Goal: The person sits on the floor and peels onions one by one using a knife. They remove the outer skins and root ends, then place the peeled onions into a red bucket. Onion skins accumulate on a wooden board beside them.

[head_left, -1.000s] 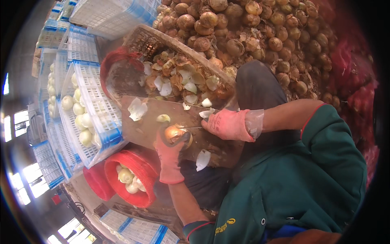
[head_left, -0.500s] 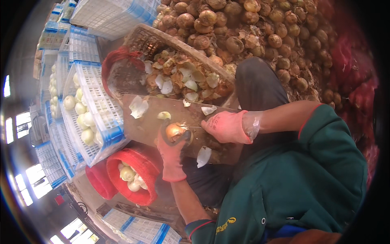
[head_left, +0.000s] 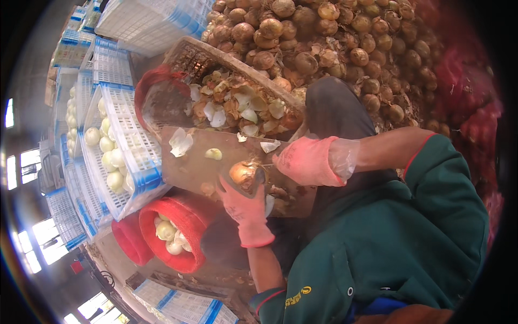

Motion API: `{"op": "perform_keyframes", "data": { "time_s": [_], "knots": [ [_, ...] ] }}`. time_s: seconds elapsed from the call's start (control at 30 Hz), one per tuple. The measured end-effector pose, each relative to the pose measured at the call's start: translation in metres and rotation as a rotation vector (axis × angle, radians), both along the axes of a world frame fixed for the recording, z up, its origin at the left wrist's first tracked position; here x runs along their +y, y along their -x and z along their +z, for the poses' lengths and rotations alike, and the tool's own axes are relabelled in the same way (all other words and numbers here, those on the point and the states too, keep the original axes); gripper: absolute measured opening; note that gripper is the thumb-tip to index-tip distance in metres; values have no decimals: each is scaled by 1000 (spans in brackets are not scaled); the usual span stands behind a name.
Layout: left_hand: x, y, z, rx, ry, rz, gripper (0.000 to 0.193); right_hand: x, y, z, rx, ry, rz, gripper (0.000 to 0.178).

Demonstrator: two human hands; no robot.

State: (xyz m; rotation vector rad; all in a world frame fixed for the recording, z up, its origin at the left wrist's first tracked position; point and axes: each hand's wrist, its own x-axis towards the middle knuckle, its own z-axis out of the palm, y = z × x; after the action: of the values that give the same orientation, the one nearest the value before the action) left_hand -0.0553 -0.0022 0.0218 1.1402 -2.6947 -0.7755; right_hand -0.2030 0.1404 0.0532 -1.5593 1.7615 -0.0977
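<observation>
My left hand (head_left: 244, 208), in a pink glove with dark fingertips, grips a brown-skinned onion (head_left: 243, 174) over the board. My right hand (head_left: 310, 161), also in a pink glove, is closed to the right of it. A thin knife blade (head_left: 265, 164) sticks out of that fist toward the onion; the handle is hidden inside the fingers. Under both hands lies a brown board (head_left: 186, 171). Scraps rest on it: a white onion skin (head_left: 181, 142), a pale green slice (head_left: 213, 154) and another white peel (head_left: 270, 146).
Beyond the board stands a crate (head_left: 237, 59) of onion peelings. A heap of unpeeled onions (head_left: 372, 54) fills the far right. At left, white-and-blue crates (head_left: 129, 124) hold peeled onions. A red bucket (head_left: 198, 221) with peeled onions stands near left, beside red mesh sacks (head_left: 127, 237).
My left hand and the onion have shifted right and slightly nearer. My right hand has moved a little right and upward. A white peel near the board's front is now mostly behind my left hand.
</observation>
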Motion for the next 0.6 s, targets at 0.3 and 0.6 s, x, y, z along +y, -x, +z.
{"op": "perform_keyframes", "data": {
  "time_s": [0.3,0.6],
  "knots": [
    [-17,-6,-19,-48,123,-70,99,-12,-7,-18,230,209,135,78],
    [-61,1,-22,127,-56,-160,73,-18,-2,-45,448,208,120,60]
  ]
}}
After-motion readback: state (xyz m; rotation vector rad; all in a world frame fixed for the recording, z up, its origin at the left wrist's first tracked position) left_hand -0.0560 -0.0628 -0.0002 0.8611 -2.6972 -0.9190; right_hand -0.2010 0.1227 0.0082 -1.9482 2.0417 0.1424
